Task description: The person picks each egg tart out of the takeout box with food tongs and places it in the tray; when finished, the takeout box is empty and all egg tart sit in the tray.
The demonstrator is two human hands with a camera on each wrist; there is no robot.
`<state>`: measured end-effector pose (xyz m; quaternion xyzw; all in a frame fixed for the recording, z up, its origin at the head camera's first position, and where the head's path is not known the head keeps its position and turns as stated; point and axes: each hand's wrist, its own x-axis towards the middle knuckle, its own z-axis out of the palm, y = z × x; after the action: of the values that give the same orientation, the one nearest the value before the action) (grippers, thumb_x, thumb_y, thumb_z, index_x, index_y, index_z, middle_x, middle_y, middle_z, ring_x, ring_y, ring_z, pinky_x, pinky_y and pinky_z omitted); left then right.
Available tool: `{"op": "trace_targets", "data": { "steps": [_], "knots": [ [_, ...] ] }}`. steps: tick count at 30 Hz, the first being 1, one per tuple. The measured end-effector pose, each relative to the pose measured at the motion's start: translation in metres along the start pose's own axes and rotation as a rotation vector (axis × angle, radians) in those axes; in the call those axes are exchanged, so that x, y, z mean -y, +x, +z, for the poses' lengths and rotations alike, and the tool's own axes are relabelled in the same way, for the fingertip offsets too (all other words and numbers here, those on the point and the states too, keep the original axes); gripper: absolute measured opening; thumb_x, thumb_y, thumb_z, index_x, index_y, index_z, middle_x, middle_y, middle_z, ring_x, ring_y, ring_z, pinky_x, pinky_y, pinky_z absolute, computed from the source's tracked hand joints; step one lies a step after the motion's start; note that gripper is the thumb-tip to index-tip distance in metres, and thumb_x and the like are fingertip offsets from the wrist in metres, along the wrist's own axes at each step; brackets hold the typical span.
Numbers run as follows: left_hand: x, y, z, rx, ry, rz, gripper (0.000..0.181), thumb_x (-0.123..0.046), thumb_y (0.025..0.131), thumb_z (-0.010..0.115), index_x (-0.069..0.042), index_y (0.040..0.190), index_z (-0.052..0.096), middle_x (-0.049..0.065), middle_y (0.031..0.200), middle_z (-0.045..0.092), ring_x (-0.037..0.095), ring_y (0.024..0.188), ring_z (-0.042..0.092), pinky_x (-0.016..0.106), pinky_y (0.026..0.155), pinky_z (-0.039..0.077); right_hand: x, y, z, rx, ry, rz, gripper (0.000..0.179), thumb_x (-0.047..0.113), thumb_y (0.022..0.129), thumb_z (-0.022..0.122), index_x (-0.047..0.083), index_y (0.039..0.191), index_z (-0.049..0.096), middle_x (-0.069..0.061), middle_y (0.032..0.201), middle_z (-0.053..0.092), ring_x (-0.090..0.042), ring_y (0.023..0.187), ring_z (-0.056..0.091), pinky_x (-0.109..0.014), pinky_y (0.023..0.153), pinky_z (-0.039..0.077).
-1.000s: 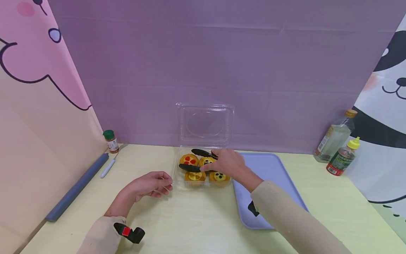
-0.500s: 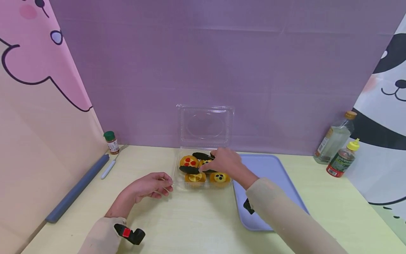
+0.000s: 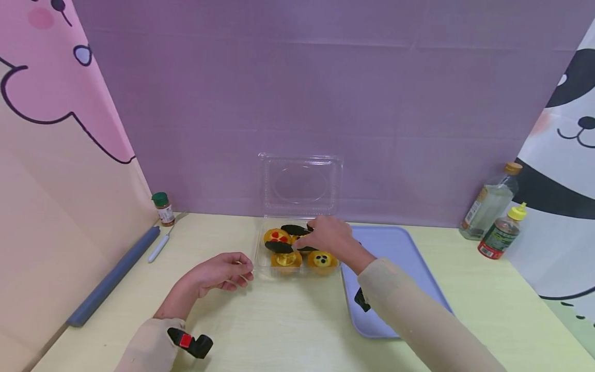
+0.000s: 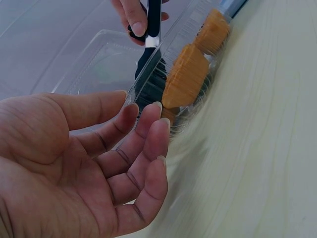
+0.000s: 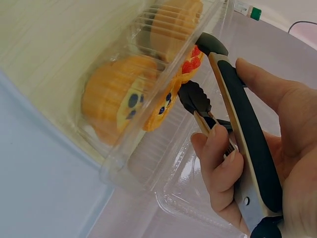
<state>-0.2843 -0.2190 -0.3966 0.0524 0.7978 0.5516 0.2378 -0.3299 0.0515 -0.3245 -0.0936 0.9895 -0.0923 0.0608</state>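
A clear plastic clamshell container [image 3: 259, 258] stands with its lid raised, holding several small tarts. My right hand [image 3: 329, 237] grips black-and-metal tongs [image 5: 247, 134] from the right. Their black tips stand apart around the red-topped tart [image 3: 278, 236] at the back left; whether they touch it cannot be told. A tart with dark berries [image 3: 322, 260] sits front right, and a yellow-topped tart [image 3: 285, 260] front left. Another berry tart [image 5: 162, 109] is partly hidden by my hand and the tongs. My left hand [image 4: 99, 158] pinches the container's near left rim between thumb and index finger.
A lilac tray [image 3: 386, 243] lies right of the container, under my right forearm. At the far right stand a clear bottle [image 3: 491, 204] and a yellow-capped bottle [image 3: 502, 235]. On the left are a green-capped jar [image 3: 164, 211], a white-handled fork [image 3: 159, 248] and a blue roll [image 3: 113, 279].
The tongs have sunk slightly towards the red-topped tart and their tips have drawn a little closer together. My right forearm has shifted slightly left. My left hand stays at the rim.
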Motion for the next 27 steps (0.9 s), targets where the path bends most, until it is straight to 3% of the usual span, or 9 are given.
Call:
{"op": "trace_targets", "data": {
  "steps": [7,11,14,17,20,27],
  "knots": [
    [-0.0006,0.0002,-0.0001,-0.002,-0.003,0.001,0.031,-0.025,0.102,0.058,0.0,0.12,0.055,0.013,0.109,0.068,0.021,0.09,0.064,0.032,0.078,0.054,-0.0021,0.0031,0.0006,0.01,0.018,0.011,0.077,0.07,0.075,0.074,0.022,0.134,0.064,0.004,0.067,0.045,-0.012,0.052,0.03,-0.028,0.046,0.022],
    [-0.0008,-0.0003,0.0,-0.003,-0.004,-0.001,0.031,-0.025,0.102,0.058,0.0,0.12,0.055,0.013,0.109,0.068,0.021,0.09,0.064,0.032,0.078,0.054,0.0005,0.0042,-0.0009,0.026,0.005,0.018,0.08,0.071,0.075,0.073,0.022,0.136,0.063,0.004,0.083,0.062,-0.012,0.056,0.038,-0.028,0.047,0.024],
    [-0.0009,-0.0004,-0.0002,-0.002,-0.004,-0.002,0.031,-0.025,0.102,0.058,0.0,0.12,0.055,0.012,0.108,0.068,0.02,0.09,0.064,0.032,0.078,0.053,0.0018,0.0047,-0.0017,0.029,0.007,0.025,0.079,0.069,0.076,0.074,0.023,0.139,0.061,0.003,0.088,0.068,-0.012,0.057,0.041,-0.027,0.047,0.025],
    [-0.0001,0.0,-0.0004,-0.002,-0.005,-0.002,0.031,-0.024,0.102,0.058,0.0,0.12,0.055,0.01,0.106,0.068,0.02,0.089,0.064,0.031,0.077,0.053,0.0013,0.0048,-0.0015,0.024,0.013,0.023,0.077,0.066,0.077,0.074,0.023,0.14,0.06,0.003,0.073,0.06,-0.011,0.053,0.033,-0.026,0.046,0.023],
    [0.0016,0.0006,-0.0005,-0.004,-0.005,-0.002,0.031,-0.024,0.102,0.058,0.0,0.12,0.055,0.009,0.106,0.068,0.019,0.089,0.064,0.031,0.077,0.053,-0.0007,0.0043,0.0002,0.003,0.035,0.014,0.076,0.065,0.077,0.075,0.024,0.14,0.06,0.005,0.059,0.042,-0.011,0.05,0.023,-0.026,0.046,0.021],
    [0.0018,0.0033,-0.0012,-0.005,-0.006,0.002,0.029,-0.024,0.102,0.057,0.0,0.119,0.055,0.008,0.105,0.068,0.019,0.089,0.065,0.03,0.076,0.053,-0.0057,0.0002,0.0003,-0.035,0.067,-0.037,0.074,0.063,0.078,0.076,0.023,0.139,0.061,0.006,0.054,0.029,-0.011,0.047,0.021,-0.026,0.044,0.02]
  ]
}}
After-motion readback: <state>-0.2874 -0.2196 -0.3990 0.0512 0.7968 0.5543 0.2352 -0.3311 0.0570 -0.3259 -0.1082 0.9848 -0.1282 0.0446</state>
